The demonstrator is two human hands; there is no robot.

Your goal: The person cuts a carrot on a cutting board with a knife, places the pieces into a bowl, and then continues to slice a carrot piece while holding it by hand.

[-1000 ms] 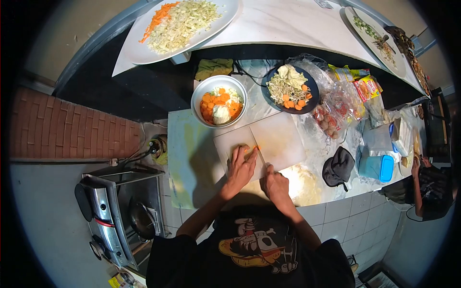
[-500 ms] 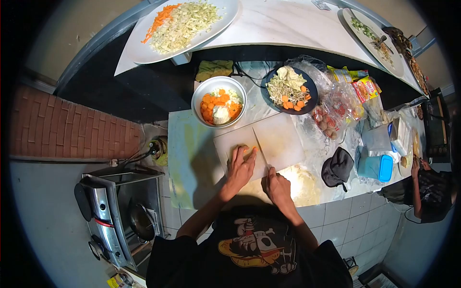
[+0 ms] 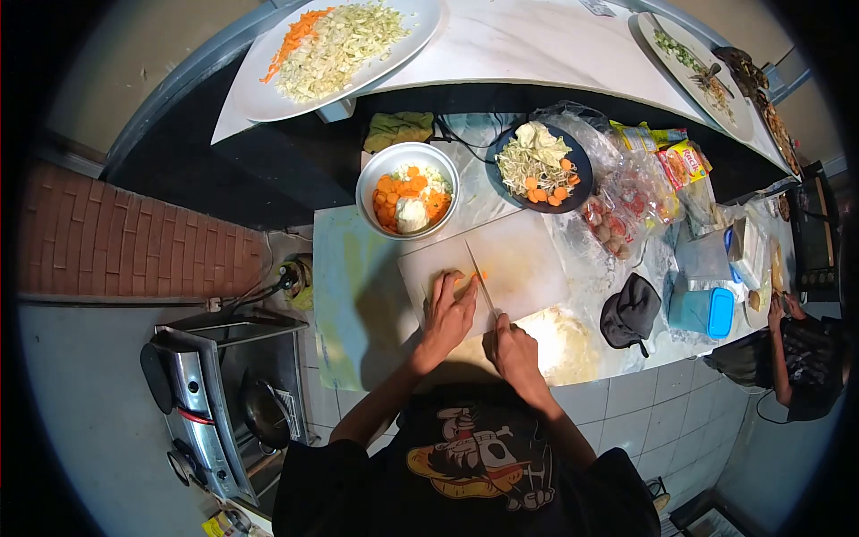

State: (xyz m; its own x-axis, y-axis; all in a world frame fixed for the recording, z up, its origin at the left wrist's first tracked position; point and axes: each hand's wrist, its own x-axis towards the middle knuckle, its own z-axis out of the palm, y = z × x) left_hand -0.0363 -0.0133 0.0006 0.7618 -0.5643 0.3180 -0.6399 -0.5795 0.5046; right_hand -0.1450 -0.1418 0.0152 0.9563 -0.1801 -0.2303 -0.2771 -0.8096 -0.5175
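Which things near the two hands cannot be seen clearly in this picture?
- Carrot, head view: mostly hidden under the left hand; its length cannot be told.
- Knife: its handle is hidden inside the right hand.
- Cutting board: its near edge is covered by both hands.
- Carrot slices by the blade: too small to count.

A bowl (image 3: 408, 189) sits behind the cutting board (image 3: 519, 259); a plate (image 3: 540, 166) lies to its right.

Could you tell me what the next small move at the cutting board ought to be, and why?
Probably bring the knife down for another slice. The right hand has its blade just beside the carrot that the left hand pins on the cutting board, and orange shows uncut at the fingers.
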